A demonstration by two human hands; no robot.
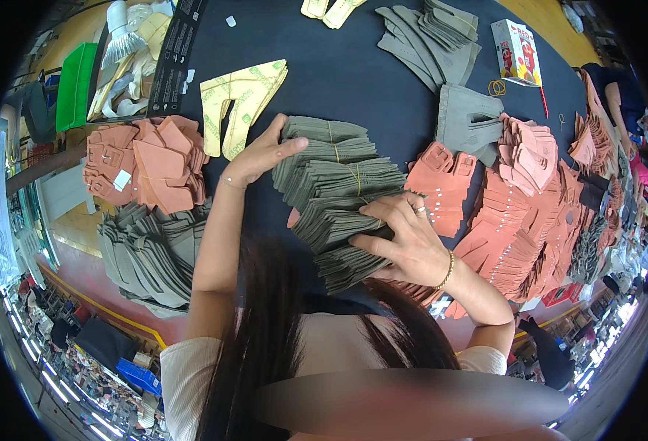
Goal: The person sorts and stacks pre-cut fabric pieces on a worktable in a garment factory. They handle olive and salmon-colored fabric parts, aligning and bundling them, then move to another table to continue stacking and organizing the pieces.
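Note:
In front of me on the dark table lie several banded bundles of grey-green cut pieces (339, 173), leather-like, set in an overlapping row. Thin yellow bands cross the far ones. My left hand (265, 154) rests against the far left end of the row, thumb and fingers apart. At the near right side, my right hand (408, 239) curls over the nearer bundles, its thumb and fingers gripping their edges. Beside it, to the right, sit coral strap pieces with buckle-shaped ends (441, 187). The right hand's lower fingers are partly hidden.
Coral piles (504, 228) fill the right side, with more grey-green pieces (441, 44) behind. At left are coral buckle pieces (148, 162) above a grey-green pile (151, 253). Yellow patterned templates (243, 103), a small box (516, 53), a red pen (544, 103) and a green bin (76, 87) stand farther off.

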